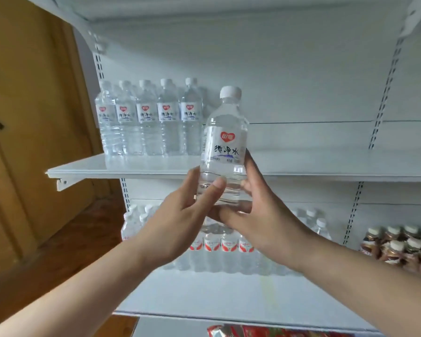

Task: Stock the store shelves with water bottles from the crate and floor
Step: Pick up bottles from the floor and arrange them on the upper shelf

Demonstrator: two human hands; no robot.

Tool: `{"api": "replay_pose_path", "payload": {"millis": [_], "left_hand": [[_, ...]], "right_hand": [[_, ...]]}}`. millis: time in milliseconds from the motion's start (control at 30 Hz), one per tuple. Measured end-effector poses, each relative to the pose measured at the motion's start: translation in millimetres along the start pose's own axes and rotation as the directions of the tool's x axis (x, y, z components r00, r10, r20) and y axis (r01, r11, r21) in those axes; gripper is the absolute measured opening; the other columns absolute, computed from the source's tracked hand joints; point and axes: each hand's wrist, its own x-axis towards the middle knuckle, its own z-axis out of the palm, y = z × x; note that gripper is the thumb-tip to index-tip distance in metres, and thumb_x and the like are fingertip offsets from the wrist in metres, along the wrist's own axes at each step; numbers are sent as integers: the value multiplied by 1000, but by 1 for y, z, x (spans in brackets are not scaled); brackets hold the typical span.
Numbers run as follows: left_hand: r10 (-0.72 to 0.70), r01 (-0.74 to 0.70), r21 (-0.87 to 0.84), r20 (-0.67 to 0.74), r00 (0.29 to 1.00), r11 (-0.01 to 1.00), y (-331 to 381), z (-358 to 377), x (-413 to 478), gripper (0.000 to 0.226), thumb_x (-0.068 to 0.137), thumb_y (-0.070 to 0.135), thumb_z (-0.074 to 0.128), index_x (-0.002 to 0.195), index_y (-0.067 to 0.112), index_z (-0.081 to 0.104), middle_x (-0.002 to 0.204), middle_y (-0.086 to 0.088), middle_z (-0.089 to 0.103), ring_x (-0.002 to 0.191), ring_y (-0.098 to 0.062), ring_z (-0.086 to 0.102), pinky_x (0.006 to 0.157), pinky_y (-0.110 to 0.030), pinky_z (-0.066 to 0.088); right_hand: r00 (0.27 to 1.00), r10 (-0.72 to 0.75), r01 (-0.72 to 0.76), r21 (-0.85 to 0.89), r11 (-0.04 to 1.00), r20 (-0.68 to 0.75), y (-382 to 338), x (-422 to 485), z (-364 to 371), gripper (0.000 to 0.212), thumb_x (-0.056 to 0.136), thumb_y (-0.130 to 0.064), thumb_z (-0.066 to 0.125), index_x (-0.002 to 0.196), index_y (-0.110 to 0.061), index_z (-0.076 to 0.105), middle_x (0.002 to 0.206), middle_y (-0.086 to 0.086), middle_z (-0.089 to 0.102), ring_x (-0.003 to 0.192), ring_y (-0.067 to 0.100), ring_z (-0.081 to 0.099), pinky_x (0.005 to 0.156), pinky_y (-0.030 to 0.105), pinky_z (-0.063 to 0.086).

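Water bottle (225,132) — in left hand (180,222), right hand (265,215)

One view: head cam, wide-angle, sitting between top shelf (204,10) and middle shelf (301,164). It sees the first from below, the second from above. Faces the shelving straight on, close. Left hand (178,220) at 7 o'clock of centre, right hand (265,215) at 5 o'clock, both holding the water bottle (225,147) mid-frame, near the lens. Door (34,117) at 9 o'clock. Upright (384,93) at 3 o'clock leans with lens distortion.

both forearms reach up; left hand (180,215) and right hand (263,215) grip a water bottle (225,142) between them.
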Motion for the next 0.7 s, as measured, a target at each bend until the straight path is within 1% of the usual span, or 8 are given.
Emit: {"api": "replay_pose_path", "payload": {"millis": [100,200,267,333,467,600,633,700], "left_hand": [[54,-49,176,-25,998,983,12,-14,33,42,94,70,45,116,39,61,106,23,72,100,8,65,92,-24,48],[104,-65,398,-77,992,915,16,-23,68,46,94,66,45,80,24,56,71,9,62,66,-8,56,64,-30,42],[106,-41,483,-107,989,874,16,-25,89,51,95,64,46,65,23,43,58,7,46,56,-13,43,57,-34,32],[104,-26,508,-126,987,861,13,-30,111,55,97,63,47,62,20,45,55,5,46,56,-17,44,57,-34,32],[133,-74,481,-91,987,874,5,-37,143,45,96,59,53,70,22,55,51,7,53,48,-6,44,53,-28,31],[155,-97,469,-87,984,878,-14,-37,168,31,96,50,60,69,36,54,61,20,56,61,4,53,57,-15,35],[148,-87,501,-82,986,861,-20,-36,172,23,97,52,58,81,36,62,73,20,63,71,2,59,64,-19,42],[125,-54,639,-67,990,767,-35,-35,183,41,97,63,45,121,35,63,107,18,70,97,-10,66,80,-33,53]], "right_hand": [[997,-44,39,-76,996,-67,1,34,-15,97,83,-8,81,152,-46,24,122,-14,70,104,9,72,96,37,57],[994,-17,-5,-199,980,-108,7,65,-30,110,79,-15,85,157,-46,13,109,-20,69,89,0,72,84,17,56],[994,-1,-21,-203,979,-107,13,82,-34,95,80,-24,85,150,-47,26,97,-23,70,87,-3,70,76,15,53],[989,12,-36,-166,985,-147,22,98,-36,71,79,-35,85,135,-48,42,90,-24,73,83,0,71,75,29,57],[983,21,-57,-196,979,-185,35,125,-47,77,78,-34,86,135,-49,38,92,-28,71,90,-5,68,79,22,56],[985,100,-146,-373,916,-141,52,157,-60,80,73,-26,90,132,-43,38,106,-19,71,102,5,69,97,38,56],[984,118,-163,-413,896,-132,54,163,-63,78,73,-27,90,133,-39,41,108,-17,71,104,7,69,99,38,54],[982,150,-188,-487,853,-117,58,176,-69,67,74,-29,89,128,-34,49,111,-14,70,107,10,67,100,36,53]]}}
